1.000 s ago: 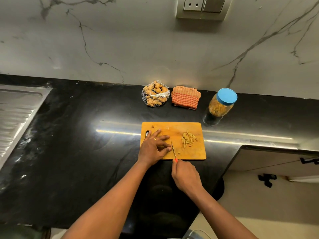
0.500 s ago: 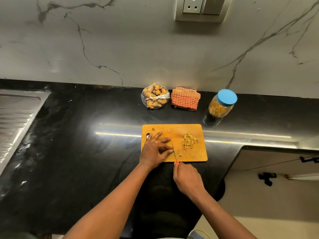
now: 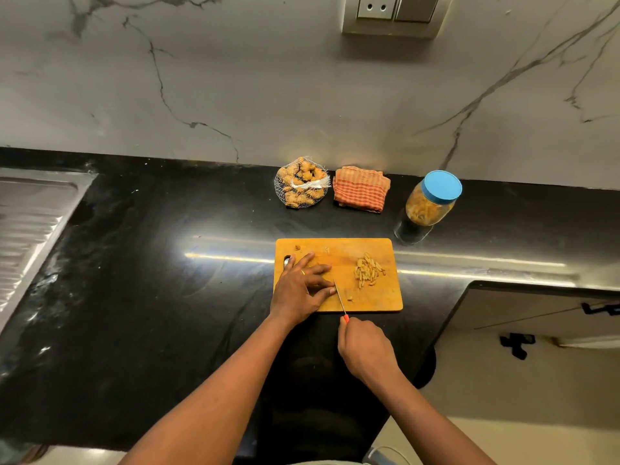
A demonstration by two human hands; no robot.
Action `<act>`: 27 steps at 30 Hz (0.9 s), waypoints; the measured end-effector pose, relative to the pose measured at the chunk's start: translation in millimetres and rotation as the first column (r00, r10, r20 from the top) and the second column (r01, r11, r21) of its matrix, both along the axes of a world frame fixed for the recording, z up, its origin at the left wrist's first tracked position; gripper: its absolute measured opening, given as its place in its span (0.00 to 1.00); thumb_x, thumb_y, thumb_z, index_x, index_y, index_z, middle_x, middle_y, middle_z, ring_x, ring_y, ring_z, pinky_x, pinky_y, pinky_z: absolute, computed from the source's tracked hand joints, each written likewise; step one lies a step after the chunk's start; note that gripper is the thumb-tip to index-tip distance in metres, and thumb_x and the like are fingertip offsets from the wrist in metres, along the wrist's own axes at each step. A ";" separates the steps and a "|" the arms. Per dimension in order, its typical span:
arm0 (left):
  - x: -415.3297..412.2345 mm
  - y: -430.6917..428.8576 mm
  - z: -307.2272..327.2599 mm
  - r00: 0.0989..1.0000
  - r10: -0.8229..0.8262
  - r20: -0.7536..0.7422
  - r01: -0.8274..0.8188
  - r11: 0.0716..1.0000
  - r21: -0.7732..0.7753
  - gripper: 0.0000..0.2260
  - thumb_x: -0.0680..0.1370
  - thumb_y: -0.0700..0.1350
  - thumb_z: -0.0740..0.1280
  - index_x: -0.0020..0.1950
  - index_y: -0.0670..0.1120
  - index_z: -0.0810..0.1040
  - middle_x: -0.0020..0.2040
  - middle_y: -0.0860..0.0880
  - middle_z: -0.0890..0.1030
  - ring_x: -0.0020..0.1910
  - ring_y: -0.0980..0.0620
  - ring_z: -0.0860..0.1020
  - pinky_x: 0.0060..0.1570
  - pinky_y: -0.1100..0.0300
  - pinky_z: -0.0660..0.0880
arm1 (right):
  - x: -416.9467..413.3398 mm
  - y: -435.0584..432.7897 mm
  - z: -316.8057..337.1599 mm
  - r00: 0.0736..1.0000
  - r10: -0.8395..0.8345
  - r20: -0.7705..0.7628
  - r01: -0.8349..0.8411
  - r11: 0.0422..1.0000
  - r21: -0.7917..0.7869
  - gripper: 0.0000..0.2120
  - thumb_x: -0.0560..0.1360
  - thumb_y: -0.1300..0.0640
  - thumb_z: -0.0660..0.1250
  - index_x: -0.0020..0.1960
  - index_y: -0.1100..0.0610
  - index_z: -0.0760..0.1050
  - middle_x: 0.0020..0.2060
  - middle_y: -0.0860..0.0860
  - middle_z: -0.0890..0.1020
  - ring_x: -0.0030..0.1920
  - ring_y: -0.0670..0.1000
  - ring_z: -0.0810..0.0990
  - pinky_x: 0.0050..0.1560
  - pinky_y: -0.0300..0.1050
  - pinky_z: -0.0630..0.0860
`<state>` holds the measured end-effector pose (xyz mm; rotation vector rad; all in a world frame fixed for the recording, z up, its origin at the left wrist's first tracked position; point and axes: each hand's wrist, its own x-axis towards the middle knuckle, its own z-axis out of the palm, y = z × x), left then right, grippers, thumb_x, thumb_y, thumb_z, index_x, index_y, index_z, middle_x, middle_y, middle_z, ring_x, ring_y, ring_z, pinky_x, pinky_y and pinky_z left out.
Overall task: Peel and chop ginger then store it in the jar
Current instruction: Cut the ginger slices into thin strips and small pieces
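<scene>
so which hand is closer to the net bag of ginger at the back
Left. The left hand rests on the cutting board, just in front of the net bag of ginger. The right hand grips the knife off the board's near edge, farther away.

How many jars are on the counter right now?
1. The blue-lidded jar stands on the counter past the far right corner of the cutting board; none looks hidden.

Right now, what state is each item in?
jar, standing, lid on
mesh bag, tied shut
cloth, folded
cut ginger, piled on cutting board
knife, blade over board, gripped by right hand
left hand, fingers spread, resting on board
</scene>
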<state>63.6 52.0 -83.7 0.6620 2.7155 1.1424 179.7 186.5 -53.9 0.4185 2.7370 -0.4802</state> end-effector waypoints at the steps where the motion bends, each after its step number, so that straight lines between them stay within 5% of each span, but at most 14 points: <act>1: 0.2 0.1 0.5 1.000 0.002 0.004 -0.002 1.000 0.004 0.07 0.72 0.55 0.73 0.48 0.56 0.85 0.63 0.61 0.78 0.74 0.58 0.62 0.76 0.49 0.48 | 3.1 1.6 -0.6 1.000 -0.001 -0.009 0.001 1.000 -0.001 0.21 0.84 0.46 0.49 0.47 0.54 0.77 0.39 0.49 0.80 0.37 0.48 0.78 0.36 0.41 0.72; 27: 2.2 -1.1 1.5 1.000 0.005 0.000 -0.005 1.000 0.030 0.05 0.72 0.53 0.73 0.46 0.56 0.85 0.62 0.60 0.79 0.74 0.58 0.62 0.76 0.48 0.46 | -0.3 5.4 -0.2 0.998 0.028 -0.061 -0.033 0.996 -0.080 0.21 0.84 0.45 0.49 0.46 0.54 0.76 0.40 0.51 0.81 0.40 0.51 0.79 0.41 0.48 0.73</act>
